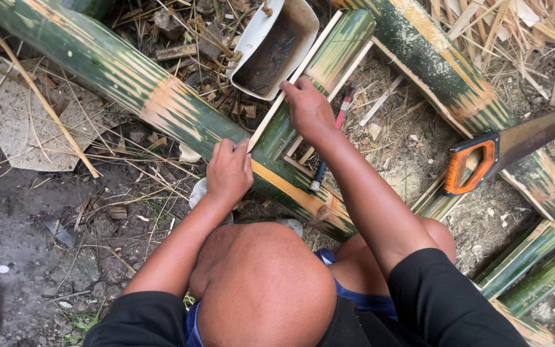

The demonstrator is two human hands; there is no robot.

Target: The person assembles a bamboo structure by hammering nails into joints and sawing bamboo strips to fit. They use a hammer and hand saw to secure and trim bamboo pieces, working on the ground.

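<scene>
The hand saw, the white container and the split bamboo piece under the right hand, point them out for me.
hand saw (467,164), head view, on its orange handle.
white container (303,26), head view, on its right wall.
split bamboo piece (342,48), head view, on its green outer skin.

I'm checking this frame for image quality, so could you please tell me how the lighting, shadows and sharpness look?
Head view: soft, even daylight, no hard shadows; mild sheen on the large bamboo pole; the left hand, right hand and orange-handled saw are sharp; the knee close to the lens looks slightly soft and oversized; the white container is dark inside, its contents hard to make out.
</scene>
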